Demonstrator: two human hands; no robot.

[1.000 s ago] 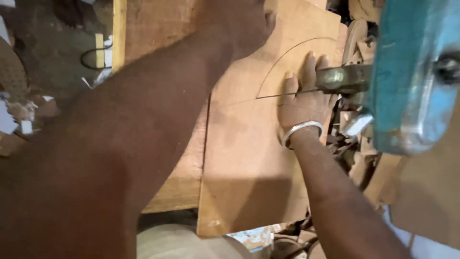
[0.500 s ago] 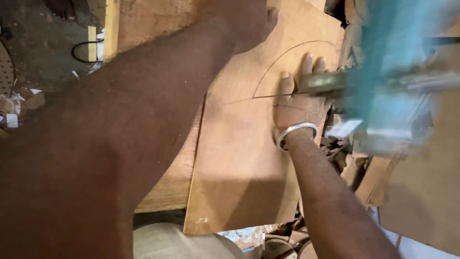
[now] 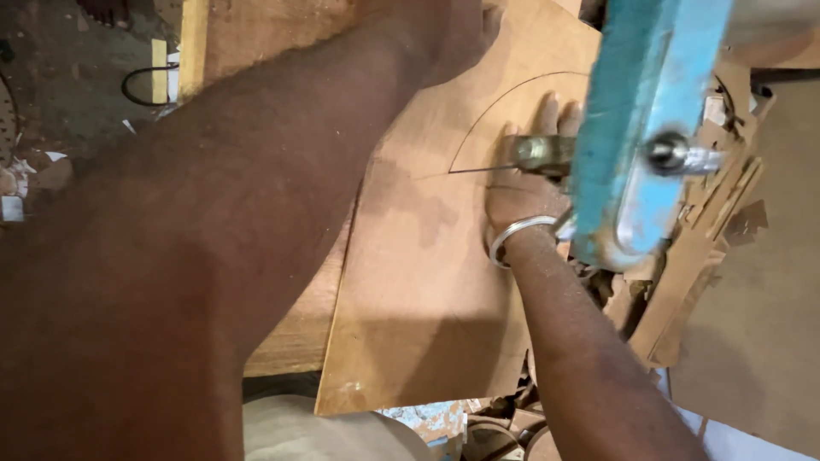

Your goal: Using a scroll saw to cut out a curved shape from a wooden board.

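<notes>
A brown plywood sheet (image 3: 427, 282) with a pencilled arc and a thin cut line lies on a wooden bench. My right hand (image 3: 525, 183), a metal bangle at the wrist, presses flat on the sheet beside the cut, fingers spread, partly hidden behind the blue saw frame (image 3: 636, 128). A metal blade guide (image 3: 542, 154) sits just over the fingers. My left hand (image 3: 444, 38) reaches across to the far part of the sheet and rests on it near the top edge; its fingers are mostly out of frame.
Wood offcuts and scraps (image 3: 692, 265) pile up to the right under the saw frame. A thick plank (image 3: 273, 34) lies under the sheet on the left. Dirt floor with debris and a dark cable (image 3: 141, 81) is at far left.
The view has shifted, so the blue saw frame now sits further left and covers more of my right hand. Both hands stay pressed on the sheet.
</notes>
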